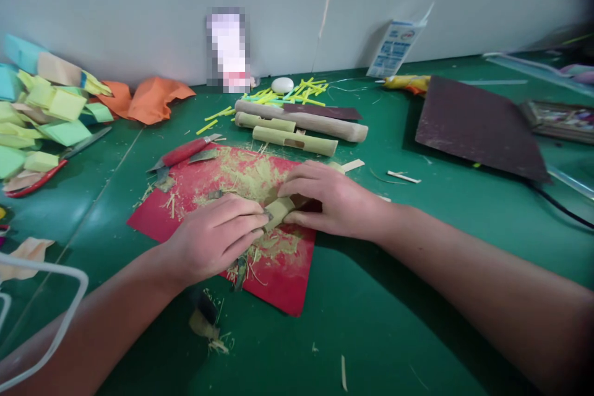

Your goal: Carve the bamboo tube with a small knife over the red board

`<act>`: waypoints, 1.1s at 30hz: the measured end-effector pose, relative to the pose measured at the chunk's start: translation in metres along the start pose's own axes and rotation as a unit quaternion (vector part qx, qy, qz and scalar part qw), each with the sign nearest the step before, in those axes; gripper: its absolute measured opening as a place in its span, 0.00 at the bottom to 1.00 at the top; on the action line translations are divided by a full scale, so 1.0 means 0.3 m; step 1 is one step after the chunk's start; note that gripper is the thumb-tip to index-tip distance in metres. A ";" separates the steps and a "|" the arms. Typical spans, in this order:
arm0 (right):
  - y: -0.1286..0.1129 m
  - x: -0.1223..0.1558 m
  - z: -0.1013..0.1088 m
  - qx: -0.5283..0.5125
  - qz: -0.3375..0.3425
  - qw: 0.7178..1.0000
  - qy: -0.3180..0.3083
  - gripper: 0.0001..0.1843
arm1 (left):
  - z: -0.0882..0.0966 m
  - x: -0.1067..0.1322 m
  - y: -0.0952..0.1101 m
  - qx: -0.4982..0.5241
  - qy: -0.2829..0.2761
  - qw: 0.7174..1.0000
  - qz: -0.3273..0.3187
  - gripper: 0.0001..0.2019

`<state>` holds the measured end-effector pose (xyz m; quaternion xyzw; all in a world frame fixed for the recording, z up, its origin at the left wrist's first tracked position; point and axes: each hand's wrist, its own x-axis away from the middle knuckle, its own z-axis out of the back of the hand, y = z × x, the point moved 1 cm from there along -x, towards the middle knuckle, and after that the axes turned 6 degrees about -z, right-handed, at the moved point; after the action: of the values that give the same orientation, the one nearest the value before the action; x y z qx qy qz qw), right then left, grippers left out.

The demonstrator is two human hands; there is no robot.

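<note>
Both my hands rest on a red mat (pixel 195 198) strewn with pale green shavings. My right hand (pixel 329 198) is closed around a short piece of green bamboo (pixel 279 210), pinning it to the mat. My left hand (pixel 216 236) is curled shut beside it, its fingertips against the bamboo's near end; a dark blade seems to poke out there, but what the hand holds is mostly hidden. A red-handled knife (pixel 185 151) lies at the mat's far edge, untouched.
Beyond the mat lie two green bamboo sections (pixel 294 140), a longer pale stick (pixel 306 120) and yellow-green slivers (pixel 297 93). Sandpaper sheets (pixel 477 127) lie to the right. Folded coloured paper (pixel 51 117), orange paper and red-handled scissors (pixel 41 176) sit at the left. A white wall is behind.
</note>
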<state>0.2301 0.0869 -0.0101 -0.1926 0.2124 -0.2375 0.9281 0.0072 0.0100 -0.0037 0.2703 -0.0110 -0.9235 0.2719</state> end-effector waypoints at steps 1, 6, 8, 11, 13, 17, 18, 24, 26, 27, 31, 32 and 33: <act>0.001 -0.001 0.001 0.002 -0.001 1.000 -0.004 0.13 | -0.002 0.002 -0.001 0.000 0.000 1.000 0.004 0.10; -0.011 -0.007 0.015 0.029 0.003 0.999 -0.030 0.15 | -0.006 0.002 0.000 0.013 0.004 1.000 0.018 0.13; -0.020 -0.005 0.018 0.037 0.006 0.999 -0.033 0.15 | -0.003 0.002 0.001 0.023 0.005 0.999 0.023 0.12; -0.031 0.002 0.017 0.040 0.002 0.999 -0.024 0.15 | 0.002 0.005 0.003 0.040 0.007 0.999 0.027 0.12; -0.033 0.005 0.014 0.043 -0.002 0.999 -0.018 0.14 | 0.007 0.010 0.006 0.051 0.008 0.998 0.028 0.11; -0.032 0.005 0.006 0.032 0.001 0.999 -0.012 0.08 | 0.010 0.014 0.015 0.072 0.011 0.997 0.041 0.11; -0.032 0.005 0.004 0.028 0.002 1.000 -0.011 0.08 | 0.007 0.008 0.016 0.075 0.016 0.996 0.045 0.11; -0.033 0.005 0.002 0.005 -0.003 1.000 0.004 0.08 | -0.026 -0.058 0.006 0.078 0.045 0.995 0.032 0.10; -0.032 0.006 0.003 -0.002 -0.018 1.000 0.018 0.08 | -0.023 -0.060 0.001 0.088 0.044 0.995 0.021 0.09; -0.032 0.006 0.003 -0.003 -0.025 0.999 0.021 0.09 | -0.018 -0.055 0.000 0.092 0.040 0.995 0.019 0.09; -0.032 0.004 0.004 0.005 -0.046 0.999 0.008 0.09 | 0.000 -0.035 0.000 0.091 0.030 0.995 0.031 0.10; -0.033 0.004 0.005 0.010 -0.052 0.999 0.007 0.09 | 0.000 -0.036 0.000 0.089 0.032 0.995 0.028 0.10; -0.033 0.003 0.006 0.014 -0.059 0.998 0.008 0.10 | -0.002 -0.039 0.000 0.088 0.033 0.995 0.022 0.09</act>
<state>0.2282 0.0786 -0.0044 -0.1900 0.2043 -0.2961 0.9135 0.0157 0.0159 0.0016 0.3231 -0.0895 -0.9033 0.2678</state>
